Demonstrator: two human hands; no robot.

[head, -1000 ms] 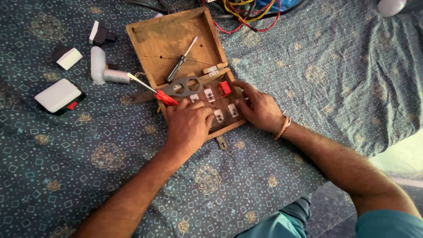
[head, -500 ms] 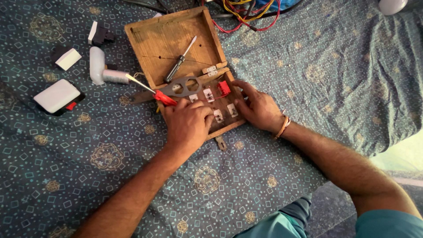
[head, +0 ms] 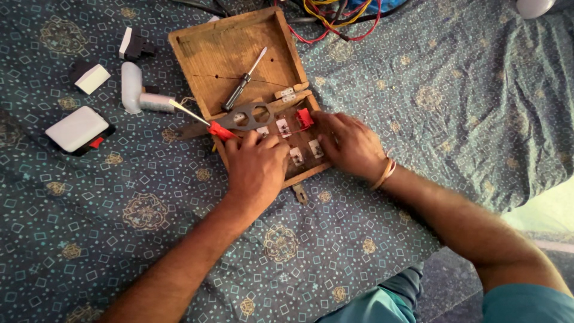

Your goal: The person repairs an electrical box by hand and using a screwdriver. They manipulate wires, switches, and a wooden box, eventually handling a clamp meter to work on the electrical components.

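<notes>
**Open wooden box with switch panel, both hands pressed on it**

Change since the earlier frames: very little. Both hands have stayed planted on the panel, and the view has drifted only slightly.

Nearest: left hand [head: 256, 169], palm down, covering the near left part of the switch panel [head: 297, 143]. Fingers lie flat and together, pressing rather than gripping; nothing is closed inside them. The red-handled screwdriver [head: 200, 119] lies just beyond the fingertips, its handle touching or nearly touching them (contact cannot be told).

Beside it: right hand [head: 351, 145], a bangle at the wrist, resting on the panel's right end. Fingers are spread flat toward a small red part [head: 304, 117]; whether the fingertips pinch it cannot be told.

Between the hands: small white switch bodies [head: 297, 155] on the panel, which sits at the near edge of the wooden box [head: 203, 51].

Further: a dark-handled screwdriver [head: 243, 80] in the open half of the box and a grey metal plate [head: 250, 114] with round holes across the hinge line.

Furthest: a tangle of coloured wires [head: 335, 15] at the top; white electrical fittings [head: 78, 128] on the patterned cloth [head: 448, 84] to the left.

Risks, as judged: uneven pressure could tip the panel; a sliding left hand could knock the red-handled screwdriver away; soft cloth lets the box shift.
</notes>
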